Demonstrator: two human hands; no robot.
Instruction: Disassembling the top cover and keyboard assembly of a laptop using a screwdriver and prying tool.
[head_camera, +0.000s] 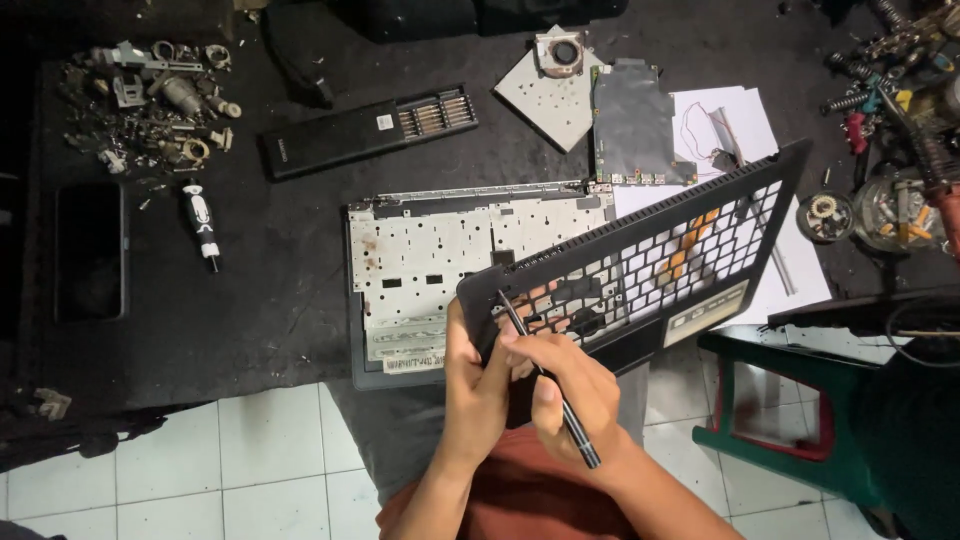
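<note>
Right hand grip clamped on thin black pen-like tool, tip aimed up-left at corner of black plastic keyboard frame, pinched there by left hand, long axis tilted up-right.

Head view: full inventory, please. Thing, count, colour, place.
Palmrest frame: 1, black, key openings empty, held tilted at centre.
Thin tool: 1, black, tip at the frame's near corner.
Keyboard back plate: 1, silver-white, flat on the mat behind the frame.
Battery pack: 1, black, upper centre.
Circuit board: 1, dark, top centre.
Metal plate with fan: 1, grey, left of the board.
Screwdriver: 1, black and white, left.
Small parts pile: count unclear, metallic, top left.
Phone: 1, black, far left.
Paper sheets: several, white, under the frame's far end.
Stool: 1, green and red, lower right.
Left hand: grips the frame's corner.
Right hand: holds the thin tool.
</note>
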